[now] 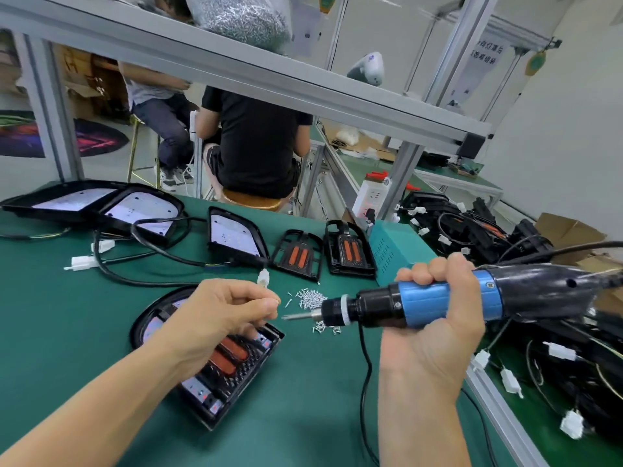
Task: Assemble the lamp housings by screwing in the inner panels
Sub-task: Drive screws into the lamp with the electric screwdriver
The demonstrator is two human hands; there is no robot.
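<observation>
I am loading a screw for the housing (pixel 215 358) that lies near me on the green mat (pixel 303 416), its inner panel (pixel 229 357) seated in it. My left hand (pixel 219 315) pinches something tiny at its fingertips, likely a screw, though I cannot make it out. My right hand (pixel 435 318) grips the electric screwdriver (pixel 421 303), bit pointing left. Next I must seat the screw on the bit, then find a hole. The loose screws (pixel 312 298) lie just beyond.
</observation>
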